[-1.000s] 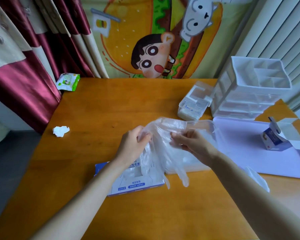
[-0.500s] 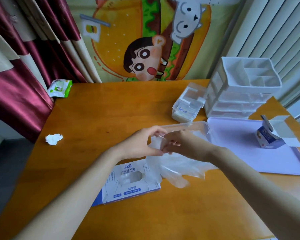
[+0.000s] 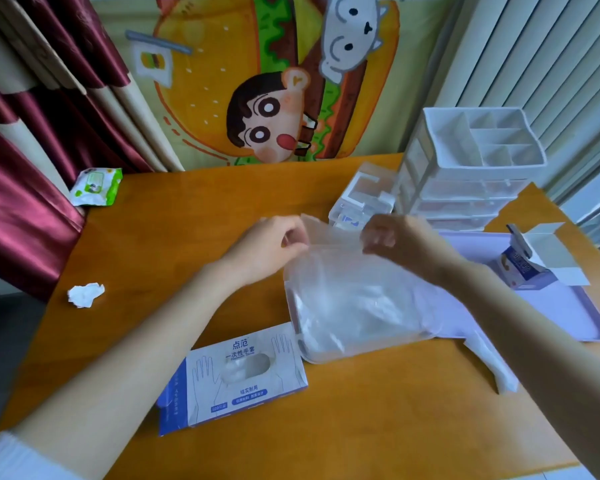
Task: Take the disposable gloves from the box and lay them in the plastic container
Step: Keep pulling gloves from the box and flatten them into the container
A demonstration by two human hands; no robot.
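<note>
A clear disposable glove (image 3: 340, 271) is stretched flat between my two hands over the clear plastic container (image 3: 329, 356). My left hand (image 3: 271, 244) pinches its left upper corner and my right hand (image 3: 399, 240) pinches the right one. The glove drapes down into the container, where more clear plastic lies. The white-and-blue glove box (image 3: 236, 379) lies flat in front of the container, with plastic showing in its oval opening. Another clear glove (image 3: 492, 362) lies on the table under my right forearm.
A lilac tray (image 3: 568, 306) on the right carries a small open carton (image 3: 523, 268). Behind stand a white drawer organiser (image 3: 471, 174) and a small clear box (image 3: 364, 199). A crumpled tissue (image 3: 85, 294) and a wet-wipe pack (image 3: 96, 187) lie at the left.
My hands moved apart and spread the bunched glove open. It now hangs over the container instead of trailing toward the box.
</note>
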